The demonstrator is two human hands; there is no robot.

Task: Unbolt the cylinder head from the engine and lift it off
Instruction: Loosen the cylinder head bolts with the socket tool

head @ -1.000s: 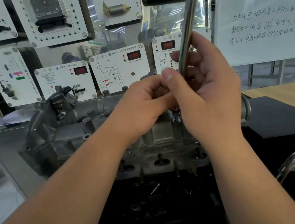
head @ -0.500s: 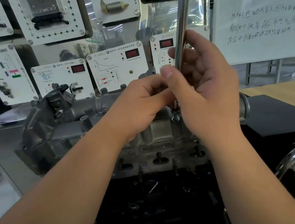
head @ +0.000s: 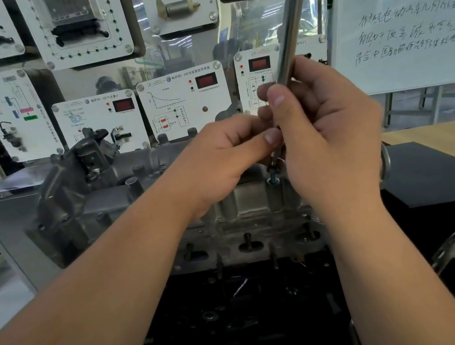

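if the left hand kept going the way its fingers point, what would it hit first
The left hand points right, at the tool shaft and the right hand gripping it. It would likely meet those at once; the fingertips already look to be touching them.

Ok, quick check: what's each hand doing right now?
Left hand: fingers pinch the lower end of the wrench shaft, just above the bolt.
Right hand: grips the wrench shaft, held nearly upright over the cylinder head.
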